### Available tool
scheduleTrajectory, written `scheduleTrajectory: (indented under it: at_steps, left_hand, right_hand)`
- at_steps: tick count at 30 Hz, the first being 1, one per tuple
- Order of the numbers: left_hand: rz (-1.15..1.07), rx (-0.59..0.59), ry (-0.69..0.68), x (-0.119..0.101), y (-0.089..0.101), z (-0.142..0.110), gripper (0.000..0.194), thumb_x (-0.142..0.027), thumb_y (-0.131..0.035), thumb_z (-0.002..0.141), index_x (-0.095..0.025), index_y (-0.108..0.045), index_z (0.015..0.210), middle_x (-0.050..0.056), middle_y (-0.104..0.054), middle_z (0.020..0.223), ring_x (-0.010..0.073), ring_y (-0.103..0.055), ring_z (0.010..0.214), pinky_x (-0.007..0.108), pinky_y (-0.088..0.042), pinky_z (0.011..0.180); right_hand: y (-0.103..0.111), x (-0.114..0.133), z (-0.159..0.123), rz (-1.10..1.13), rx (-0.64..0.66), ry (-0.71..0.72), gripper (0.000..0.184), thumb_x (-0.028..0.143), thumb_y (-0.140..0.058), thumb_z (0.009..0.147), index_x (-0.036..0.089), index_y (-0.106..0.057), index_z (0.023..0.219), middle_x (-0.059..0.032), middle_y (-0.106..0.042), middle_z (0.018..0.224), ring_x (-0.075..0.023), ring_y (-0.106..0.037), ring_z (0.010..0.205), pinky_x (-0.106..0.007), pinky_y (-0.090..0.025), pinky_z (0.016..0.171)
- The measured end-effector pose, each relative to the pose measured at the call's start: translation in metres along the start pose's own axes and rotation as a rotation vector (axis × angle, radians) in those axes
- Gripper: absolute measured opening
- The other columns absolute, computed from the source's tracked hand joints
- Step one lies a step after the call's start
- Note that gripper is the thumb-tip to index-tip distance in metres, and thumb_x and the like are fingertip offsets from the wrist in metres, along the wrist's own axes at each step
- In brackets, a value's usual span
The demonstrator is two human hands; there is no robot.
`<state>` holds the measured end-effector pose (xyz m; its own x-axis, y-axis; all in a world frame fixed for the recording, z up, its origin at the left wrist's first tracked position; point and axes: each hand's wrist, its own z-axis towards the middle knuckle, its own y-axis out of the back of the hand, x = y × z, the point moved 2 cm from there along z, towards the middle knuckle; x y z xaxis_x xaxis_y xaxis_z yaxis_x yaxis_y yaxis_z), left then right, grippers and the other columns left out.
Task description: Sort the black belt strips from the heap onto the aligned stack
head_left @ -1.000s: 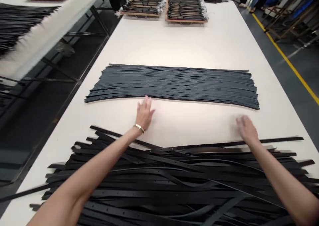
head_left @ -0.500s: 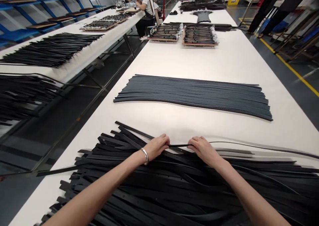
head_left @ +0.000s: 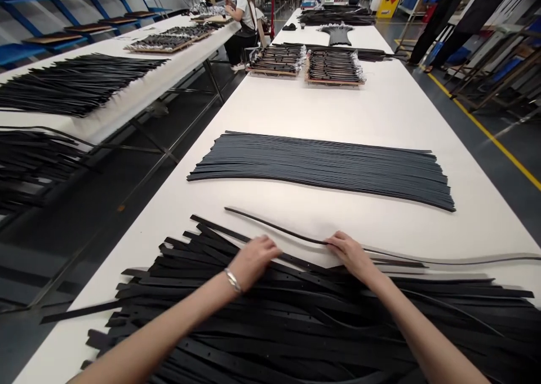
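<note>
Past the black strap pile (head_left: pixel 304 322), one long strap (head_left: pixel 270 224) runs sideways under my right hand (head_left: pixel 350 254), my left hand (head_left: pixel 253 263) lying apart on the pile

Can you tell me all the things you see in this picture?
heap of belt straps: many, black, near edge of the white table
row of belt straps: many, dark grey, flat on the table beyond the heap
trays of belts: two, black belts on brown trays, far along the table
seated person: one, white top, beside the next table
floor line: one, yellow, right of the table
bracelet: one, silver, left wrist
left hand: one, on the heap
right hand: one, at a black strap
</note>
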<state>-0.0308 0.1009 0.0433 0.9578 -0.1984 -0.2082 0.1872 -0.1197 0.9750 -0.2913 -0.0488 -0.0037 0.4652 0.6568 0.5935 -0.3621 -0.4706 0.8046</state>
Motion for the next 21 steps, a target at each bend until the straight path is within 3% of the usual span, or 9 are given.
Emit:
scheduleTrajectory:
  at_steps: [2, 4, 7, 11, 13, 16, 19, 21]
  left_hand:
    - [-0.037, 0.059, -0.055, -0.031, -0.023, 0.025, 0.019, -0.014, -0.052, 0.086, -0.021, -0.058, 0.102, 0.005, -0.061, 0.096, 0.0192, -0.051, 0.088, 0.031, -0.041, 0.077]
    - [-0.05, 0.095, -0.062, -0.039, -0.035, 0.041, 0.014, -0.018, -0.062, 0.081, -0.019, -0.058, 0.094, 0.005, -0.06, 0.093, 0.0196, -0.05, 0.086, 0.032, -0.04, 0.076]
    - [-0.171, 0.071, -0.107, -0.025, -0.039, 0.052, 0.011, -0.021, -0.07, 0.076, -0.019, -0.059, 0.079, 0.003, -0.059, 0.086, 0.0195, -0.048, 0.086, 0.032, -0.04, 0.077]
    - [-0.381, -0.214, -0.003, -0.001, -0.038, 0.067, 0.018, -0.024, -0.073, 0.073, -0.018, -0.057, 0.067, 0.005, -0.058, 0.103, 0.0223, -0.045, 0.101, 0.036, -0.039, 0.088]
    - [-0.467, -0.281, 0.073, 0.006, -0.043, 0.075, 0.018, -0.022, -0.071, 0.074, -0.018, -0.056, 0.066, 0.004, -0.06, 0.095, 0.0202, -0.048, 0.094, 0.035, -0.041, 0.084]
    - [-0.552, -0.281, 0.182, 0.012, -0.051, 0.08, 0.01, -0.019, -0.069, 0.075, -0.019, -0.059, 0.078, -0.001, -0.056, 0.075, 0.0159, -0.05, 0.077, 0.03, -0.042, 0.072]
    - [-0.561, -0.273, 0.173, 0.014, -0.054, 0.078, 0.006, -0.018, -0.068, 0.076, -0.019, -0.063, 0.078, 0.0, -0.056, 0.075, 0.0157, -0.05, 0.078, 0.028, -0.041, 0.072]
    - [-0.557, -0.269, 0.143, 0.014, -0.054, 0.077, 0.005, -0.019, -0.067, 0.077, -0.019, -0.063, 0.073, 0.0, -0.057, 0.074, 0.016, -0.051, 0.079, 0.028, -0.041, 0.073]
  right_hand:
    - [-0.011, 0.015, 0.011, 0.006, 0.004, 0.019, 0.029, 0.034, -0.04, 0.094, 0.026, -0.066, 0.103, -0.0045, -0.061, 0.09, -0.0185, -0.057, 0.087, -0.031, -0.046, 0.077]
    - [-0.015, 0.019, 0.015, 0.014, 0.016, -0.002, 0.027, 0.034, -0.043, 0.093, 0.028, -0.068, 0.102, -0.0037, -0.062, 0.089, -0.019, -0.057, 0.087, -0.031, -0.045, 0.076]
    - [-0.014, 0.015, 0.014, 0.089, 0.013, -0.087, 0.023, 0.034, -0.048, 0.091, 0.028, -0.069, 0.099, -0.0025, -0.064, 0.088, -0.0178, -0.059, 0.082, -0.029, -0.045, 0.072]
    - [-0.015, 0.018, 0.014, 0.161, 0.013, -0.1, 0.025, 0.034, -0.044, 0.093, 0.027, -0.068, 0.098, -0.0022, -0.065, 0.089, -0.0176, -0.059, 0.084, -0.029, -0.045, 0.074]
    - [-0.016, 0.025, 0.016, 0.11, 0.025, -0.05, 0.024, 0.035, -0.046, 0.093, 0.027, -0.064, 0.105, -0.0034, -0.064, 0.095, -0.0188, -0.058, 0.088, -0.031, -0.045, 0.079]
    - [-0.015, 0.031, 0.014, -0.066, 0.063, 0.046, 0.023, 0.031, -0.05, 0.09, 0.023, -0.057, 0.111, -0.0065, -0.061, 0.098, -0.0208, -0.057, 0.091, -0.034, -0.045, 0.081]
    - [-0.004, 0.013, -0.003, -0.251, 0.142, 0.068, 0.019, 0.023, -0.04, 0.091, 0.02, -0.055, 0.101, -0.0078, -0.061, 0.091, -0.0221, -0.058, 0.086, -0.035, -0.045, 0.077]
    - [0.016, -0.021, -0.032, -0.364, 0.164, 0.019, 0.021, 0.023, -0.036, 0.089, 0.02, -0.055, 0.098, -0.0094, -0.063, 0.092, -0.0239, -0.06, 0.086, -0.038, -0.044, 0.077]
